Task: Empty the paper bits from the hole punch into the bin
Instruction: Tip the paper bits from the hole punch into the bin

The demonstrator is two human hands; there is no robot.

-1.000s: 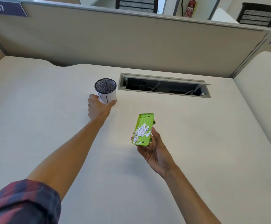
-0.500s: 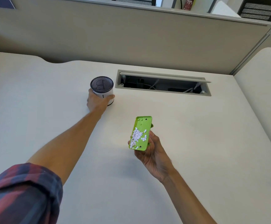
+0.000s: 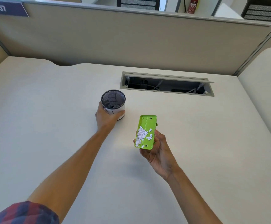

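A small round bin [image 3: 113,101] with a black mesh wall and a white sleeve stands on the pale desk [image 3: 50,126], left of centre. My left hand [image 3: 106,117] wraps around its near side. My right hand [image 3: 157,149] holds a lime green hole punch tray [image 3: 149,125] above the desk, to the right of the bin and nearer to me. The tray lies open side up, slightly tilted left. White paper bits [image 3: 142,135] are heaped in its lower left part.
An open cable slot [image 3: 165,84] with wires inside runs across the desk behind the tray. A beige partition wall [image 3: 131,42] closes off the back. A second desk surface [image 3: 264,94] adjoins at the right.
My left hand has drawn the bin a little toward me and the tray. The tray stays in my right hand, the paper bits having shifted slightly toward its left edge.
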